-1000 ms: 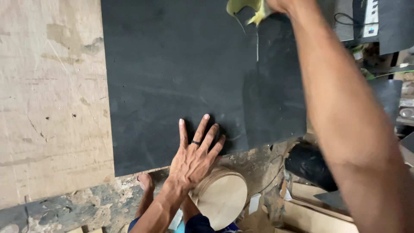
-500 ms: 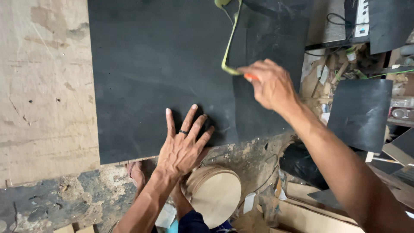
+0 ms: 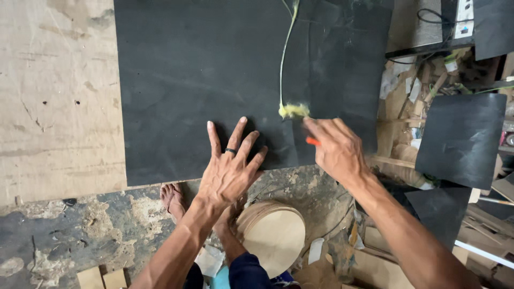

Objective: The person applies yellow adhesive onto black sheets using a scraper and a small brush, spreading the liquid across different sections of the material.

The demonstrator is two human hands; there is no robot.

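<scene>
A large black sheet (image 3: pixel 214 75) lies flat on a plywood floor. My left hand (image 3: pixel 230 166) presses flat on the sheet near its near edge, fingers spread, a dark ring on one finger. My right hand (image 3: pixel 334 147) grips a small tool with an orange handle (image 3: pixel 312 141), its yellow-green tip (image 3: pixel 293 111) touching the sheet just right of my left hand. A thin yellow-green line (image 3: pixel 284 53) of glue runs up the sheet from that tip.
Bare plywood (image 3: pixel 53 96) lies left of the sheet. A stack of round wooden discs (image 3: pixel 276 235) sits by my knee, my bare foot (image 3: pixel 172 197) beside it. Smaller black sheet pieces (image 3: pixel 460 139), wood scraps and a power strip (image 3: pixel 463 18) crowd the right side.
My right hand has come down from the sheet's far end to near its near edge, trailing the yellow-green line along the sheet. My left hand has stayed pressed in place.
</scene>
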